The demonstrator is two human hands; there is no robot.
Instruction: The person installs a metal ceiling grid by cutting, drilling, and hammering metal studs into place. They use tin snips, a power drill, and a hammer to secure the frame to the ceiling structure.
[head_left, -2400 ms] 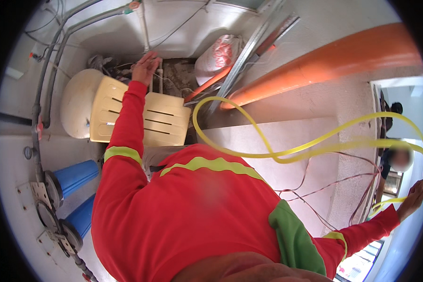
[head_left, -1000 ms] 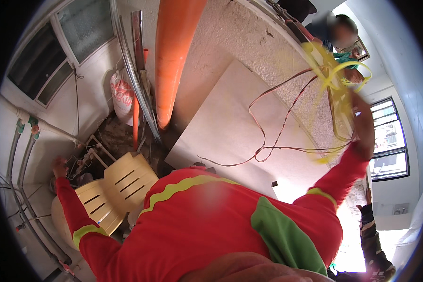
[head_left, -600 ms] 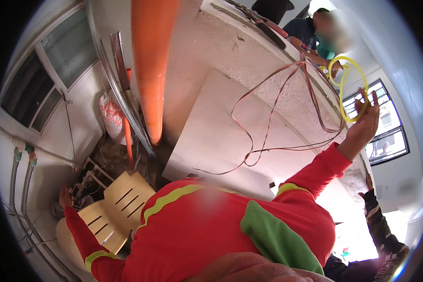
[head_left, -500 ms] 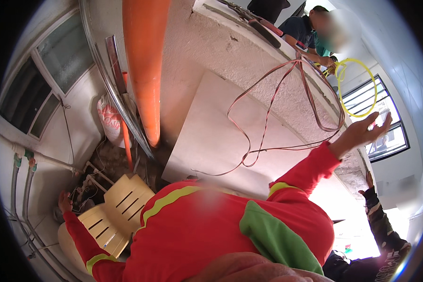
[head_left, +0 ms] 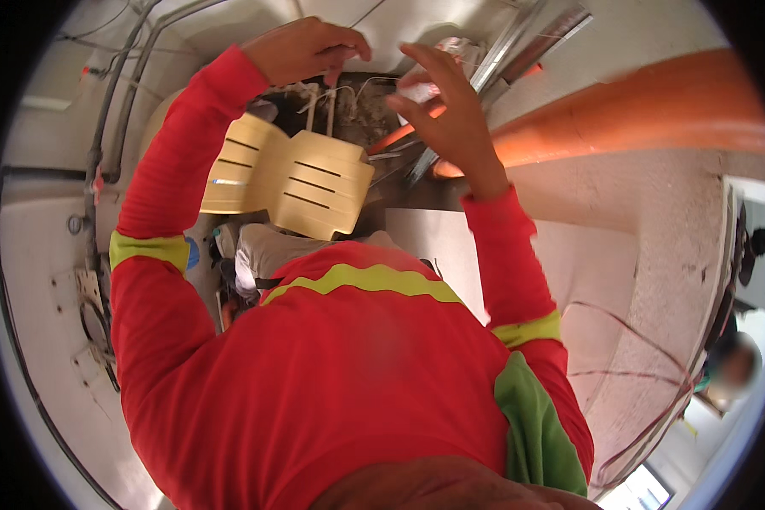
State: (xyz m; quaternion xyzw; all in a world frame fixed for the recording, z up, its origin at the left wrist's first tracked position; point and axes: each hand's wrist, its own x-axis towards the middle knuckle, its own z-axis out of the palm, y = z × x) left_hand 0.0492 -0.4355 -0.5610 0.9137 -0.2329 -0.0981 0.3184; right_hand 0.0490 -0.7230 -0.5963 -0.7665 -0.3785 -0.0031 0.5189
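Both my arms are raised in front of me in red sleeves. My left hand (head_left: 310, 49) is held up above the cream plastic chair (head_left: 321, 185), its fingers loosely bent and nothing seen in it. Opposite it, my right hand (head_left: 446, 110) has thumb and fingers spread, also without anything in it. A gap separates the two hands. Behind the right hand, a whitish sack (head_left: 463, 53) and some metal channels (head_left: 508, 51) lean by the wall, partly covered by the fingers.
A large orange pipe (head_left: 629, 106) runs along the right. Grey conduits (head_left: 104, 127) climb the left wall. Reddish-brown wires (head_left: 629, 327) hang over the rough wall at right, near a pale board (head_left: 438, 246). Another person (head_left: 731, 361) is at the far right edge.
My view has swung left. My right hand has come away from near the hanging wires to a place opposite my left hand. My left arm has risen from beside the chair.
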